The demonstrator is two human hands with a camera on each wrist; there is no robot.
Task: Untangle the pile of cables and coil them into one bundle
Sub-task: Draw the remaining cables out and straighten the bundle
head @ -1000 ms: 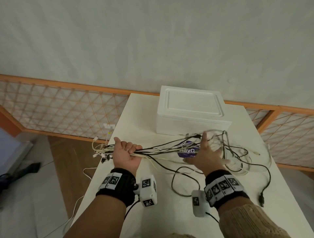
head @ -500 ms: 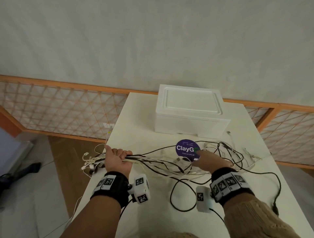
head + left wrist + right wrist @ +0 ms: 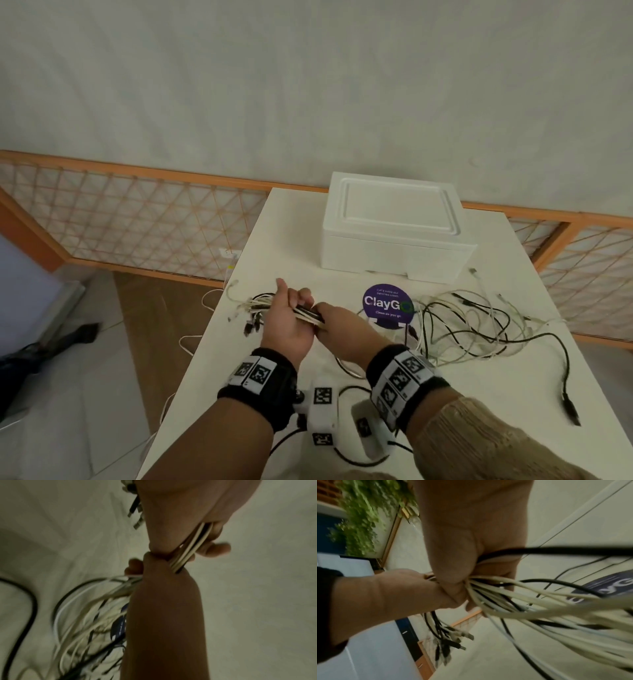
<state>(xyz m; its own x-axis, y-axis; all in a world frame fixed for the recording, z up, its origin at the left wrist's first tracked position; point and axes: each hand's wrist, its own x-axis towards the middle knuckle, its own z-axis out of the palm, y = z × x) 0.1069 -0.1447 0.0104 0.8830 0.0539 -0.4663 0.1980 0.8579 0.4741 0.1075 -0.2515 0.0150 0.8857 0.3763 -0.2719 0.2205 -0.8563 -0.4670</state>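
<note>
In the head view, the left hand (image 3: pixel 287 325) is curled round the gathered cables (image 3: pixel 459 329) near their plug ends (image 3: pixel 251 317), which fan out past it toward the left edge of the tabletop (image 3: pixel 479 394). The right hand (image 3: pixel 337 323) has come in from the loose tangle by the purple sticker (image 3: pixel 388 306), where it lay half a second ago, and now sits knuckle to knuckle with the left, closed on the same strands just beside it. The free lengths trail off to the right in loose loops across the tabletop, one black lead ending in a plug (image 3: pixel 571 413) near the right edge. A white foam box (image 3: pixel 394 226) stands behind, apart from the cables.

The left wrist view shows the strands running flat through the left hand's (image 3: pixel 180 513) fingers into the right fist (image 3: pixel 164 574), with the slack fanning out below it, blurred.

The right wrist view shows the right hand (image 3: pixel 467 566) clenched on a thick sheaf of pale and black cables (image 3: pixel 522 599), the left hand (image 3: pixel 399 591) touching it, and the connectors (image 3: pixel 452 643) hanging below.

With both hands on one sheaf, the ends look aligned. The likely step is to slide the right hand along the lengths, combing out crossings before coiling. The loops at right remain tangled, so coiling has not begun.
</note>
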